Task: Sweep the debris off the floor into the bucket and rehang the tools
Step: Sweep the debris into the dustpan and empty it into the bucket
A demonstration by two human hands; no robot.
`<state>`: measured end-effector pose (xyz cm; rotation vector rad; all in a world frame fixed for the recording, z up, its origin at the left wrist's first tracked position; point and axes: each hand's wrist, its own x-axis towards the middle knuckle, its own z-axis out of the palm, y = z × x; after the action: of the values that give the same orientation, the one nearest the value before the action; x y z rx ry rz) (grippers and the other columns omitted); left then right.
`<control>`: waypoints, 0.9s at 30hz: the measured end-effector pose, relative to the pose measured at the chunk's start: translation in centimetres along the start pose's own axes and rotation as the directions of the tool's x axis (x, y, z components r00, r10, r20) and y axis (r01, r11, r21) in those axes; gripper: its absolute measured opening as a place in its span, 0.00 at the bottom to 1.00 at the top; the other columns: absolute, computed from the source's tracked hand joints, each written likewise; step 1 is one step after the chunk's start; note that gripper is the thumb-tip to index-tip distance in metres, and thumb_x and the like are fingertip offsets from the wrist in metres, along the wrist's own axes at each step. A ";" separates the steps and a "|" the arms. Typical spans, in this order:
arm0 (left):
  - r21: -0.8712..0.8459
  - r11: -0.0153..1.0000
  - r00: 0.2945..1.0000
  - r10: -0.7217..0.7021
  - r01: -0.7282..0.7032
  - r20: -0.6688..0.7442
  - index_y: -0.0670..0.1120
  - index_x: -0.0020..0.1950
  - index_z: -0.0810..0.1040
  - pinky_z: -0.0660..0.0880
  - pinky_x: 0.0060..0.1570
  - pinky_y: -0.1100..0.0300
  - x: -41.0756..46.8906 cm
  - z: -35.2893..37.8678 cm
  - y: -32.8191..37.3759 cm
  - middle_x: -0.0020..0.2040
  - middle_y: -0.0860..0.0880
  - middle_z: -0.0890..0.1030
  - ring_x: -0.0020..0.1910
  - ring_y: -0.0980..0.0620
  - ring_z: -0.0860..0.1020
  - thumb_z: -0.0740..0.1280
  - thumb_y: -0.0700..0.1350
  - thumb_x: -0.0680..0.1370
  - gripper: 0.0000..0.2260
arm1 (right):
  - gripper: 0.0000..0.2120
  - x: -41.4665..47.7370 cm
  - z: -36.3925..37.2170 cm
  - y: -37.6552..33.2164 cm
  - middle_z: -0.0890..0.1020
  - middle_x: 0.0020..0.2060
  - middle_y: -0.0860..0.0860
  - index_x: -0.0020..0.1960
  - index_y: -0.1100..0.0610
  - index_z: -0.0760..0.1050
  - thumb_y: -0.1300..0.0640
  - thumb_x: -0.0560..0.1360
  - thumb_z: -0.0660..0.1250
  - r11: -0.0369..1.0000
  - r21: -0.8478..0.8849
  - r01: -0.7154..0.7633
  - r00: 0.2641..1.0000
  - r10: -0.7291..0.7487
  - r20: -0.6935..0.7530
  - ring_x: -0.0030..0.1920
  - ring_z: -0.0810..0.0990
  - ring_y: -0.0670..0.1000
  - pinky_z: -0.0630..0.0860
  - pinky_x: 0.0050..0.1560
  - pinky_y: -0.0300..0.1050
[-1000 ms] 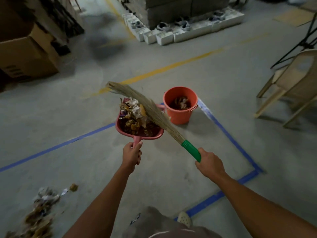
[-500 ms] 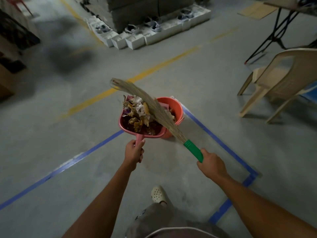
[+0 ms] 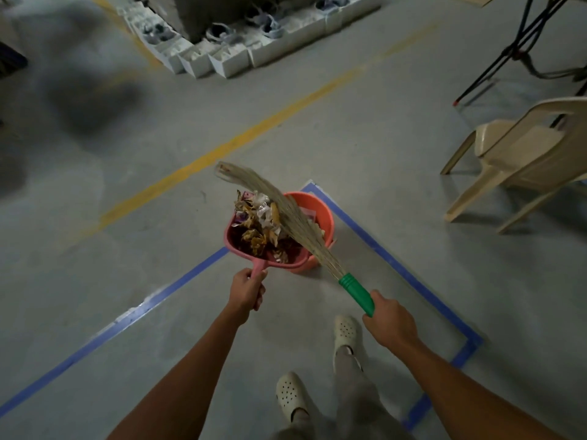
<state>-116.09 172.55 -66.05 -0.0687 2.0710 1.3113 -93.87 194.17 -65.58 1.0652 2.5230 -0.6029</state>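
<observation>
Head view: the left hand [image 3: 246, 292] curls its fingers round the handle of the pink dustpan [image 3: 258, 268], holding it level so the debris [image 3: 257, 223] stays heaped. The right hand [image 3: 389, 322] grips the green handle of the broom [image 3: 298, 230], whose bristles lie across the heap, apparently to pin it. The orange bucket [image 3: 322, 214] stands inside the blue tape [image 3: 374, 246] corner. Against the earlier frame, the pan overlaps the bucket further.
</observation>
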 end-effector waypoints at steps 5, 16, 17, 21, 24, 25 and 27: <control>0.040 0.993 0.994 -0.112 0.112 -0.013 0.42 0.45 0.70 0.65 0.21 0.61 5.4 2.9 2.0 0.30 0.45 0.73 0.22 0.53 0.68 0.60 0.46 0.82 0.10 | 0.14 6.7 -1.5 1.3 0.80 0.43 0.52 0.59 0.54 0.69 0.50 0.77 0.66 0.999 -0.043 0.005 0.998 -0.002 0.066 0.39 0.78 0.52 0.72 0.37 0.43; 0.220 0.933 0.957 -0.265 0.285 -0.119 0.38 0.44 0.74 0.66 0.24 0.61 18.5 11.0 5.2 0.34 0.42 0.74 0.25 0.48 0.71 0.61 0.49 0.80 0.14 | 0.14 21.0 -3.1 1.9 0.82 0.46 0.53 0.59 0.55 0.71 0.49 0.77 0.66 0.999 -0.052 -0.004 0.984 0.014 0.175 0.44 0.82 0.55 0.77 0.41 0.45; 0.266 0.918 0.955 -0.270 0.294 -0.124 0.38 0.45 0.74 0.68 0.25 0.60 19.6 11.6 5.4 0.35 0.41 0.75 0.26 0.47 0.72 0.61 0.49 0.80 0.14 | 0.15 22.2 -2.8 1.8 0.82 0.46 0.54 0.58 0.56 0.72 0.47 0.77 0.65 0.999 -0.051 -0.008 0.984 0.017 0.178 0.46 0.82 0.55 0.76 0.42 0.45; 0.545 0.810 0.976 -0.194 0.216 -0.099 0.38 0.47 0.79 0.78 0.41 0.52 23.2 13.0 6.2 0.42 0.39 0.80 0.40 0.41 0.80 0.60 0.48 0.81 0.15 | 0.17 26.4 -1.6 1.3 0.82 0.50 0.54 0.59 0.57 0.73 0.44 0.79 0.62 0.992 -0.123 -0.023 0.982 0.045 0.183 0.50 0.82 0.54 0.72 0.42 0.43; 0.684 0.699 0.974 -0.216 0.208 -0.076 0.44 0.38 0.77 0.77 0.40 0.55 24.9 12.9 6.3 0.39 0.46 0.80 0.39 0.45 0.79 0.67 0.47 0.75 0.09 | 0.18 28.3 -1.3 0.7 0.82 0.53 0.54 0.60 0.57 0.73 0.44 0.80 0.61 0.978 -0.204 -0.037 0.982 0.074 0.175 0.52 0.82 0.54 0.71 0.43 0.44; 0.715 0.666 0.971 -0.225 0.212 -0.078 0.46 0.36 0.79 0.79 0.40 0.55 25.4 12.7 5.9 0.39 0.47 0.81 0.37 0.47 0.80 0.70 0.49 0.71 0.08 | 0.18 28.6 -1.3 0.6 0.82 0.53 0.54 0.60 0.57 0.73 0.44 0.80 0.61 0.976 -0.216 -0.038 0.983 0.076 0.170 0.52 0.82 0.54 0.71 0.43 0.44; 0.757 0.617 0.968 -0.236 0.214 -0.081 0.45 0.35 0.81 0.83 0.40 0.52 26.6 12.4 5.1 0.37 0.48 0.82 0.34 0.48 0.80 0.70 0.51 0.64 0.09 | 0.17 29.0 -1.3 0.4 0.82 0.52 0.54 0.60 0.57 0.72 0.44 0.80 0.61 0.974 -0.223 -0.039 0.984 0.076 0.163 0.51 0.82 0.54 0.71 0.42 0.44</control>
<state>-132.20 193.15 -80.36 0.0642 2.3353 0.1968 -113.05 212.27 -77.82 0.9599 2.3373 -0.3719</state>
